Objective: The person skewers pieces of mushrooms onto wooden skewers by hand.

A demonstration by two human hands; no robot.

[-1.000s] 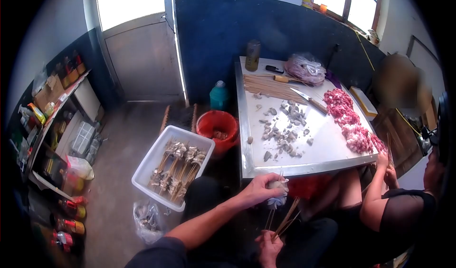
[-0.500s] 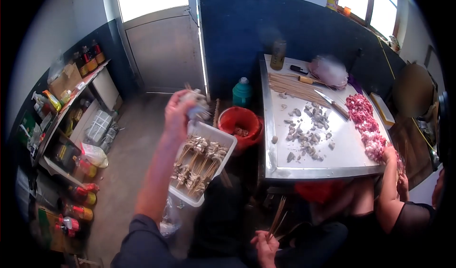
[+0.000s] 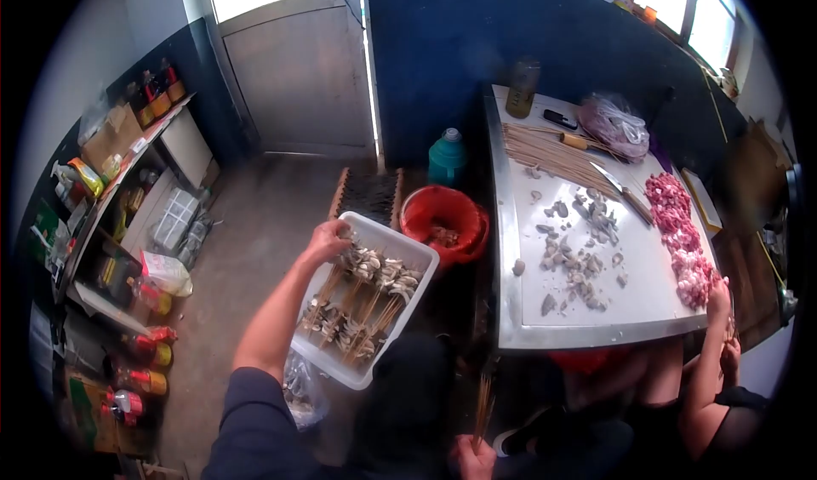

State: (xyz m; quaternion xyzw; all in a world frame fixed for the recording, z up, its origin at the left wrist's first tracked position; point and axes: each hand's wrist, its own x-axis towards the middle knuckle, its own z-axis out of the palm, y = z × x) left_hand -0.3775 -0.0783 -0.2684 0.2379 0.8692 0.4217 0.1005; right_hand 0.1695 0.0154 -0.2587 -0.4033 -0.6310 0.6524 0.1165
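Observation:
My left hand (image 3: pixel 328 243) is over the upper left corner of a white plastic tub (image 3: pixel 424 286). Its fingers are closed around the end of a skewer of grey-white pieces, partly hidden by the fingers. Inside the tub lie rows of bamboo skewers threaded with grey-white slices (image 3: pixel 387 276). Low in the view, my right hand (image 3: pixel 475 460) grips a bundle of bare bamboo skewers (image 3: pixel 484 408), which point upward. A clear plastic bag (image 3: pixel 304 388) sits below the tub, beside my left forearm.
A metal-edged table (image 3: pixel 545 334) holds loose grey pieces (image 3: pixel 579 267), bamboo sticks (image 3: pixel 553 158), a knife (image 3: pixel 625 195) and chopped red meat (image 3: pixel 672 225). Another person's hand (image 3: pixel 719 297) touches the meat. A red bucket (image 3: pixel 477 233) and green flask (image 3: pixel 447 157) stand beyond the tub. Shelves (image 3: pixel 128 174) line the left.
My left hand has come down from above the tub to its corner, bringing the skewered pieces with it. My right hand still holds the bare skewers. The camera view has shifted.

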